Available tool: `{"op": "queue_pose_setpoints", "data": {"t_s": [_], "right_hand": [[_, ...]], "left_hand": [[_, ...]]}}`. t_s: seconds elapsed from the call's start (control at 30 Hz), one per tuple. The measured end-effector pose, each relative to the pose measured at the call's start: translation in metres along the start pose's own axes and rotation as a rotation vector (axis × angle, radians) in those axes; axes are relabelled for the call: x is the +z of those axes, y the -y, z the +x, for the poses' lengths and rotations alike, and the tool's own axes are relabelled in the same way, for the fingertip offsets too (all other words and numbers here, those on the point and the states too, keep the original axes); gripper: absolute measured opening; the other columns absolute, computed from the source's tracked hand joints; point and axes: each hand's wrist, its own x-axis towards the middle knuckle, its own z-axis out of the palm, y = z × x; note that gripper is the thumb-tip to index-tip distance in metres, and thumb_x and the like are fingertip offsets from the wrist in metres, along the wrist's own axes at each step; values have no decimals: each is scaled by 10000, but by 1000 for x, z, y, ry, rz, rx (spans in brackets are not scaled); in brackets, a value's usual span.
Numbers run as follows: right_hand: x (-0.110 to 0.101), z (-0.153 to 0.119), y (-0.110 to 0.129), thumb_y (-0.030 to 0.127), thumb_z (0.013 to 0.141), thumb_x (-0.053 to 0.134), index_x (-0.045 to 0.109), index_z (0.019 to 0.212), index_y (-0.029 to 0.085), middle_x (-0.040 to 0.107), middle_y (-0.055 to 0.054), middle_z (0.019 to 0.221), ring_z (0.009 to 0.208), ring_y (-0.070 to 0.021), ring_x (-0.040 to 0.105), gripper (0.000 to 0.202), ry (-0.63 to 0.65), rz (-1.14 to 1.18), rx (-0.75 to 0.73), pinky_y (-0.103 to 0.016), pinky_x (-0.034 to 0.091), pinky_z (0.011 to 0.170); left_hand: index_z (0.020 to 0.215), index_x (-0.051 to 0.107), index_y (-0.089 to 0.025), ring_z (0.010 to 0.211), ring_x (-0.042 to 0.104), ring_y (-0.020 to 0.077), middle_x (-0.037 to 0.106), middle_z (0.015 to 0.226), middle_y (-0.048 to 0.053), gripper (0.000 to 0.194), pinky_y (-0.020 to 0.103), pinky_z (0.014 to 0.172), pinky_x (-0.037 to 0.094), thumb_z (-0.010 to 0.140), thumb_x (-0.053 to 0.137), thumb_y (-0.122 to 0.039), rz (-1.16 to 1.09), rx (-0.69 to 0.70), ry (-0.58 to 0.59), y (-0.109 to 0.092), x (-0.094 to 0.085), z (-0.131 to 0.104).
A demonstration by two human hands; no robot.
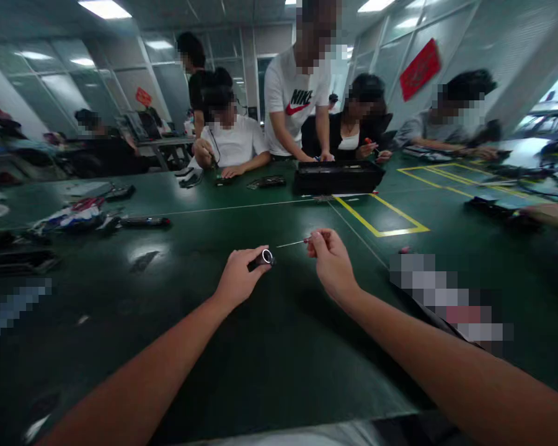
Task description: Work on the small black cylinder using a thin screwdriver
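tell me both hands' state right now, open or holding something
Left hand: closed, holding a dark cylinder with a bright ring at its end.
Right hand: closed, holding a thin rod.

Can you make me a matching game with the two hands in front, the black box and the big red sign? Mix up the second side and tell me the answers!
Column one:
1. Left hand
2. Right hand
3. Black box
4. Big red sign

Column two:
A. sits toward the far side of the green table
B. grips a thin metal rod
C. is up high, right of the picture's middle
D. holds a dark piece with a bright ring at its end

Right pairs: 1-D, 2-B, 3-A, 4-C
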Motion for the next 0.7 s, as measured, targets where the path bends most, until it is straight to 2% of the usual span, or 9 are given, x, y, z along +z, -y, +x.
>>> {"op": "queue_pose_setpoints", "data": {"t_s": [0.13,0.3,0.43,0.5,0.57,0.63,0.7], "right_hand": [[-2,-4,3,392,944,535,578,1046,251,652,-25,936,825,-176,606,180,5,-29,-23,-361,500,775],[-5,-5,4,408,959,526,584,1113,260,661,-47,1023,917,-205,622,222,51,-82,-34,-398,500,828],[-6,-4,8,404,963,521,580,1109,258,647,-41,1008,908,-203,618,215,30,-60,-41,-401,500,832],[-6,-3,11,401,959,526,576,1107,257,643,-38,999,908,-203,618,212,10,-42,-65,-400,498,837],[-7,-3,14,398,956,529,571,1102,255,646,-40,996,913,-205,619,208,-16,-29,-91,-402,496,844],[-7,-4,17,395,957,528,572,1102,256,651,-41,996,916,-207,618,206,-29,-38,-113,-406,494,848],[-8,-4,19,391,958,527,574,1102,257,654,-42,995,915,-207,619,201,-28,-49,-131,-408,493,846]], "left_hand": [[1284,648,-277,1116,617,245,692,1205,45,429,437,1032,447,861,713,-258,-123,-40,-19,0,1,0],[1267,623,-217,1165,615,244,651,1268,88,419,421,1057,459,861,693,-293,-482,-128,-88,5,4,2],[1399,498,-221,1119,621,222,609,1310,102,500,399,1012,470,916,592,-308,-633,-223,-67,5,4,4],[1452,425,-223,1045,628,210,619,1255,99,544,374,930,494,929,548,-311,-638,-275,-40,1,2,5],[1403,469,-220,971,624,209,641,1150,82,531,349,842,499,906,591,-363,-547,-291,-9,-7,-1,7],[1233,594,-214,911,618,210,655,1051,59,436,335,784,484,869,653,-446,-393,-257,59,-15,-5,11],[1035,666,-207,860,614,208,667,967,41,349,327,740,465,840,684,-497,-257,-207,186,-22,-7,17]]}}
